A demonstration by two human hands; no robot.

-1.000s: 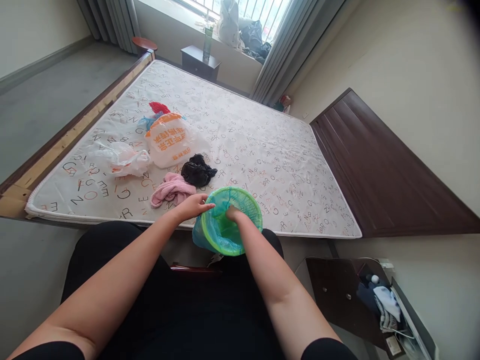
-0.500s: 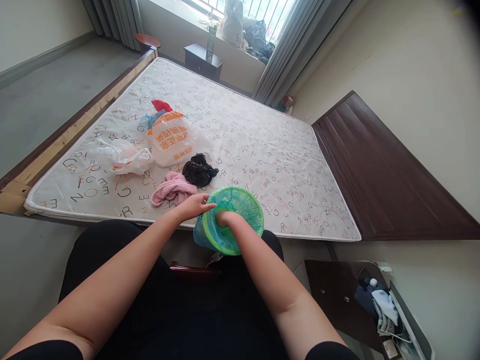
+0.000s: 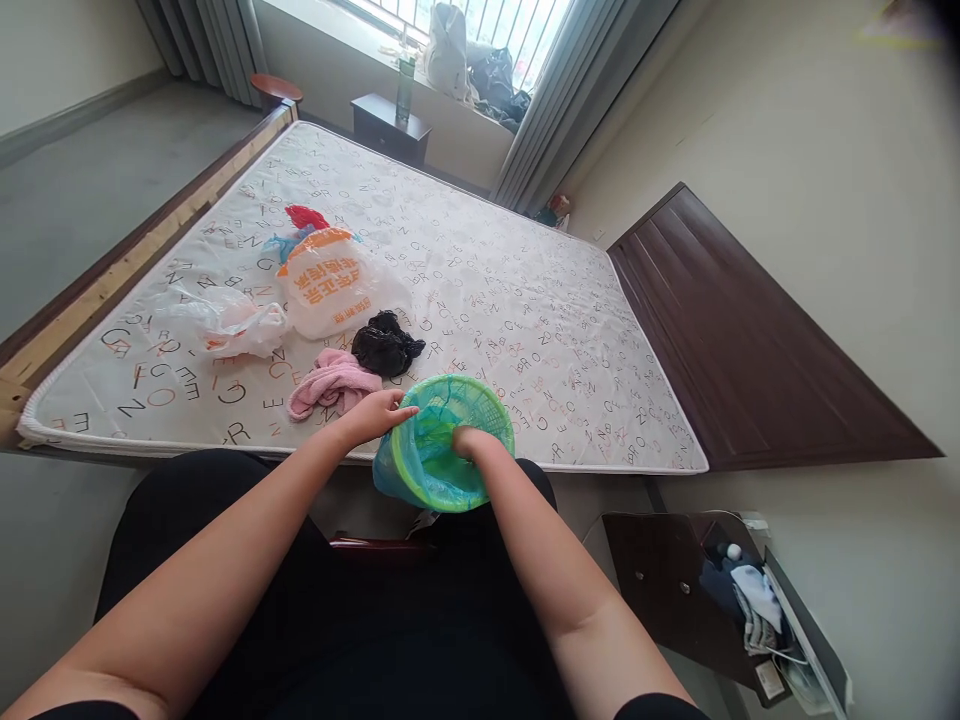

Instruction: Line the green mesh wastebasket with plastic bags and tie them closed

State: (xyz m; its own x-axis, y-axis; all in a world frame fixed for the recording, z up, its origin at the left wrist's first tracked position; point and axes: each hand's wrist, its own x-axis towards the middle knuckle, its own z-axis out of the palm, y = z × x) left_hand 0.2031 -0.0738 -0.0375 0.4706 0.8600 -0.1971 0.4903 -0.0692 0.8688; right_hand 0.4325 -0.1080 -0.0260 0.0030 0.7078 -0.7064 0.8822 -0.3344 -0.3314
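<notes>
A green mesh wastebasket sits tilted at my knees, lined with a thin blue-green plastic bag that folds over its left rim. My left hand grips that left rim and the bag's edge between thumb and fingers. Down inside the basket reaches my right hand, its fingers hidden by the wrist and the liner. Close to my left hand, a crumpled pink cloth and a bunched black plastic bag lie on the mattress.
The lettered mattress stretches ahead, bearing a white bag with orange print, a clear plastic bag and a red bag. A dark headboard stands right, above a cluttered nightstand.
My right hand has moved right inside the basket, toward its right wall, and more of the liner shows. My left hand keeps its hold on the rim. The view has shifted slightly.
</notes>
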